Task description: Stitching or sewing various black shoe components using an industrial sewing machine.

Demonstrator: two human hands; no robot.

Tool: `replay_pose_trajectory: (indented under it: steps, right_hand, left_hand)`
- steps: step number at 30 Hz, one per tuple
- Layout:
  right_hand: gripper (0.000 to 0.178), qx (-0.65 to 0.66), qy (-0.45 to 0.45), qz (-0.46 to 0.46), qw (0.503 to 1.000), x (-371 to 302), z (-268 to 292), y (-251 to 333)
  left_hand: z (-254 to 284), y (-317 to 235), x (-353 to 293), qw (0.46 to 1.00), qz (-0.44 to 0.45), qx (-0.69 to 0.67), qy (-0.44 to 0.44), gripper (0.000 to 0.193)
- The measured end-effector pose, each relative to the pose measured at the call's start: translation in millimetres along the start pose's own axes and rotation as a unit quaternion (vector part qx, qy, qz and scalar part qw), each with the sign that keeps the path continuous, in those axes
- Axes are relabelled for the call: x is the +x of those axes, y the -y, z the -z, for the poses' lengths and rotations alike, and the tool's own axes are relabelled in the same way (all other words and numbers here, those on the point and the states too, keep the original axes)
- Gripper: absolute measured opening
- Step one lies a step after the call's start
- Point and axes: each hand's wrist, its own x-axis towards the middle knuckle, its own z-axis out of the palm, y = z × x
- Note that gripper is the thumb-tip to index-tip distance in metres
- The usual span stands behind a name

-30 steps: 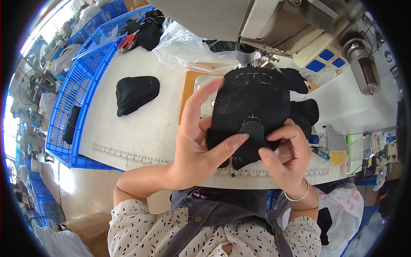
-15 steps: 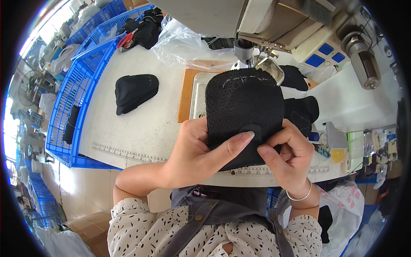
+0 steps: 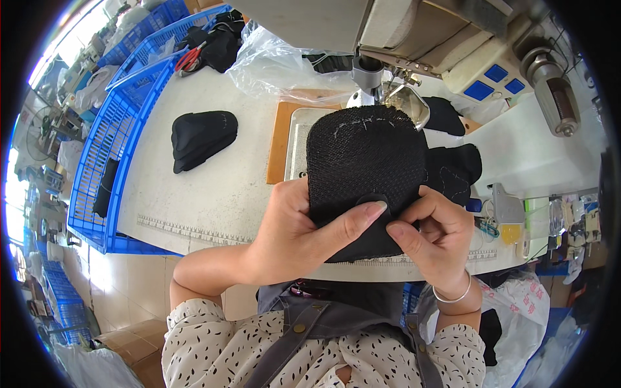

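A black mesh fabric piece (image 3: 365, 165) with white stitch marks near its top is held upright over the table edge, just in front of the sewing machine (image 3: 414, 39). My left hand (image 3: 297, 236) grips its lower left side, thumb laid across the bottom. My right hand (image 3: 430, 236) pinches the lower right corner, a bracelet on its wrist. Both thumbs meet at a small round black patch on the piece.
A stack of black fabric pieces (image 3: 200, 139) lies on the white table (image 3: 213, 194) to the left. More black pieces (image 3: 456, 168) sit right of the needle plate. Blue crates (image 3: 110, 136) line the left side. A clear plastic bag (image 3: 278, 61) lies at the back.
The black mesh piece has been turned and drawn nearer to me, and my left hand has shifted from lying over its face to gripping its lower left edge.
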Motion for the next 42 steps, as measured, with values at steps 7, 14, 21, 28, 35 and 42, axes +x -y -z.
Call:
replay_pose_trajectory:
  steps: [7,14,21,28,35,42]
  right_hand:
    - [0.014,0.01,-0.013,0.0,1.0,-0.1,-0.4,-1.6]
    - [0.014,0.009,-0.016,0.018,1.0,0.3,-1.0,-2.9]
    - [0.014,0.007,-0.012,0.031,0.999,0.2,-0.8,-2.2]
    - [0.013,-0.009,-0.014,0.061,0.998,-0.3,0.0,-2.8]
    - [0.012,0.072,-0.029,0.035,0.996,-1.8,-0.5,-2.9]
    - [0.01,0.031,-0.017,0.033,0.999,1.2,2.3,-0.7]
  left_hand:
    - [-2.1,-0.6,-0.4,1.0,0.004,-0.005,-0.015,0.012]
    - [-1.5,-1.3,-1.4,1.0,0.005,0.028,-0.012,0.016]
    - [-2.8,0.0,-2.5,0.999,0.005,0.019,-0.026,0.016]
    - [-0.9,-4.7,1.0,0.985,0.089,-0.113,-0.093,0.011]
    - [4.0,-13.6,8.0,0.985,0.088,-0.12,-0.088,0.014]
    - [5.4,-13.8,11.1,0.972,0.147,-0.161,-0.087,0.015]
